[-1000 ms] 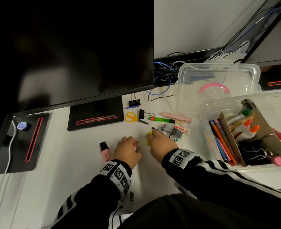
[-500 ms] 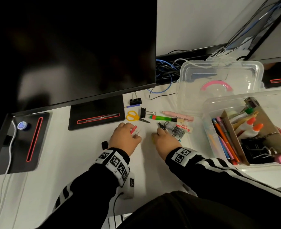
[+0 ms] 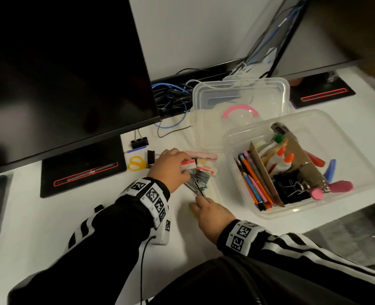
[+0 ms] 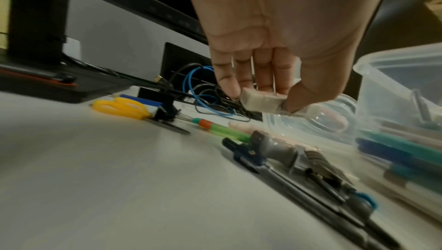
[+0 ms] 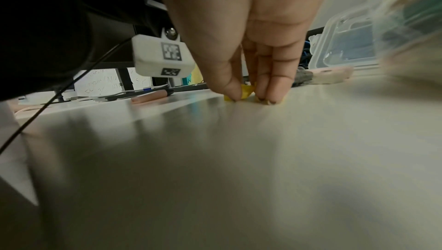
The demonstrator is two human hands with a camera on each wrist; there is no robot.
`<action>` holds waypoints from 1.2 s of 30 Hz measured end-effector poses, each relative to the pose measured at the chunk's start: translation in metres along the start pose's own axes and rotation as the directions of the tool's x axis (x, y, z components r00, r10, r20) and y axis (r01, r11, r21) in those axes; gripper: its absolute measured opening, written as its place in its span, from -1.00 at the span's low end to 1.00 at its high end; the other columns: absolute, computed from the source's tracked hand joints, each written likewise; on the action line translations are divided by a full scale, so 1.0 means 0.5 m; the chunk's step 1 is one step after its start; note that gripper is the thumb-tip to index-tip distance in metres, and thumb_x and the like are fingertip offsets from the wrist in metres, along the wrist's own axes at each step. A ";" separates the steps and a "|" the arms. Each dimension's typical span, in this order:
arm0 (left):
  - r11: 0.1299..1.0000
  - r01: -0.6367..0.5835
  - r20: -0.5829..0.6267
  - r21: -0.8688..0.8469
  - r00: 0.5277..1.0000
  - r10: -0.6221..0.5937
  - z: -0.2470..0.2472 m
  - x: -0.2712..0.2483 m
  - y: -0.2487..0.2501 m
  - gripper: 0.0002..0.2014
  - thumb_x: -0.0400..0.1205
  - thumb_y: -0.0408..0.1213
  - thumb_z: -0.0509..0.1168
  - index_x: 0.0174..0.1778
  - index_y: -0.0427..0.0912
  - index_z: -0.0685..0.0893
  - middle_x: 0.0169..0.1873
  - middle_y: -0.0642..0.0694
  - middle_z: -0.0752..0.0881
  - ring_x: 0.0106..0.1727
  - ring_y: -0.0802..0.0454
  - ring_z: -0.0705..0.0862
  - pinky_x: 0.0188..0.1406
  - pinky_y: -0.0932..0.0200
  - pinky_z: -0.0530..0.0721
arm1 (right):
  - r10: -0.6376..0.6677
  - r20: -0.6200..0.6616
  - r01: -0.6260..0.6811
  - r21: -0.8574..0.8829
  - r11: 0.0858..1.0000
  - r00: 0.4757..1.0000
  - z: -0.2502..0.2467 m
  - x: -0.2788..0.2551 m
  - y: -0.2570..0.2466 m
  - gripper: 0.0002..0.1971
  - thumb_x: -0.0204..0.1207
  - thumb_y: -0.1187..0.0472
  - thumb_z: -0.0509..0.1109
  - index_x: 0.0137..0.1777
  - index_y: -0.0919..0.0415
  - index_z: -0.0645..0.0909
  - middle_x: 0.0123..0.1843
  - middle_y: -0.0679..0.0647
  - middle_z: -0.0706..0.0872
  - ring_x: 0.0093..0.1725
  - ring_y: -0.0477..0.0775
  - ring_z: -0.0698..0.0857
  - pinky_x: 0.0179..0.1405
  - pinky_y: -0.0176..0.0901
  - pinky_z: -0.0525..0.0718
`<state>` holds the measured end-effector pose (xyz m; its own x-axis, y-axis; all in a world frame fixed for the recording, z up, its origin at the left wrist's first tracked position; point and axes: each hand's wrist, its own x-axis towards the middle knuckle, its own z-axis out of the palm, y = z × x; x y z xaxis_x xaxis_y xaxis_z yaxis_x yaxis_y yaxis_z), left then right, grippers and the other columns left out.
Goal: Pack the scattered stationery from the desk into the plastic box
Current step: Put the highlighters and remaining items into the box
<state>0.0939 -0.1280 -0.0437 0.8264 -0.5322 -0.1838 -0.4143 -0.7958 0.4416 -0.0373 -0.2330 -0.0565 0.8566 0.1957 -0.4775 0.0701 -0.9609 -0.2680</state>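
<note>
The clear plastic box [image 3: 356,150] stands at the right, holding pens, glue bottles and binder clips. My left hand [image 3: 183,170] hovers above the desk and pinches a white eraser [image 3: 186,167] with a red label, seen from below as a pale eraser [image 4: 258,102] between thumb and fingers [image 4: 229,89]. Under it lie a compass [image 3: 201,181] and a green pen [image 4: 224,130]. My right hand [image 3: 198,201] is low on the desk, its fingertips pinching a small yellow item [image 5: 246,90].
The box's lid [image 3: 239,102] with a pink handle lies behind the box. Yellow scissors [image 3: 136,163], two black binder clips [image 3: 139,142], a pink highlighter [image 3: 202,154] and a second eraser [image 3: 206,169] lie by the monitor base [image 3: 83,166]. Cables [image 3: 171,97] tangle behind.
My left hand has lifted the eraser and carried it right, over the compass. My right hand has drawn back toward me with the yellow item under its fingertips.
</note>
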 end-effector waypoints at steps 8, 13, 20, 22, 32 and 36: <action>0.973 -0.188 0.112 0.136 0.978 0.173 0.010 0.041 0.064 -0.54 0.53 -0.31 0.26 0.34 0.15 0.56 0.18 0.07 0.60 0.22 0.01 0.48 0.21 0.15 0.40 | -0.032 -0.090 0.033 0.005 0.999 0.995 -0.002 -0.032 0.028 -0.57 0.59 0.32 0.15 0.45 0.09 0.34 0.29 0.23 0.38 0.18 0.28 0.49 -0.11 -0.01 0.45; 0.966 -0.189 0.207 0.174 0.966 0.152 0.019 0.066 0.076 -0.54 0.53 -0.33 0.27 0.35 0.10 0.56 0.28 0.08 0.55 0.30 0.02 0.45 0.32 0.12 0.36 | -0.010 -0.082 0.012 0.029 1.000 0.997 -0.007 -0.041 0.042 -0.66 0.61 0.32 0.14 0.38 0.17 0.38 0.33 0.19 0.32 0.24 0.23 0.42 0.04 -0.02 0.49; 0.963 -0.160 0.316 0.218 0.945 0.085 0.041 0.087 0.086 -0.58 0.54 -0.34 0.31 0.31 0.07 0.58 0.33 0.03 0.51 0.33 -0.02 0.41 0.33 0.04 0.45 | 0.041 -0.019 -0.037 0.191 0.981 0.999 -0.015 -0.030 0.049 -0.83 0.68 0.26 0.08 0.21 0.20 0.42 0.17 0.18 0.40 -0.04 0.10 0.37 -0.10 -0.03 0.40; 0.963 -0.149 0.334 0.224 0.940 0.068 0.045 0.088 0.086 -0.59 0.52 -0.37 0.33 0.28 0.04 0.59 0.34 0.00 0.49 0.33 -0.04 0.40 0.33 0.05 0.45 | 0.047 -0.063 -0.025 0.317 0.948 0.997 -0.014 -0.030 0.050 -0.87 0.69 0.12 0.04 -0.05 0.14 0.30 -0.11 0.08 0.42 -0.16 0.12 0.40 -0.18 -0.02 0.42; 0.919 -0.230 0.285 0.321 0.949 0.138 0.048 0.074 0.068 -0.64 0.60 -0.19 0.31 0.33 0.04 0.57 0.32 -0.01 0.54 0.33 -0.03 0.44 0.34 0.02 0.42 | 0.098 -0.073 -0.079 0.226 0.971 0.993 -0.020 -0.025 0.054 -0.84 0.59 0.24 0.26 0.10 0.21 0.59 -0.08 0.07 0.56 -0.07 0.14 0.56 -0.23 -0.21 0.35; 0.936 -0.229 0.176 0.266 0.967 0.187 0.042 0.058 0.062 -0.64 0.61 -0.18 0.28 0.35 0.06 0.57 0.27 0.04 0.55 0.29 -0.02 0.46 0.31 0.08 0.38 | 0.041 -0.128 -0.053 -0.096 0.994 0.991 -0.008 -0.027 0.053 -0.76 -0.05 0.20 0.69 -0.39 -0.06 0.75 -0.49 -0.09 0.55 -0.43 0.00 0.57 -0.45 -0.23 0.48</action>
<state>0.0968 -0.1741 -0.0540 0.6544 -0.7138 -0.2496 -0.6788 -0.6999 0.2221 -0.0450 -0.2618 -0.0538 0.9170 0.1297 -0.3773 0.0732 -0.9843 -0.1604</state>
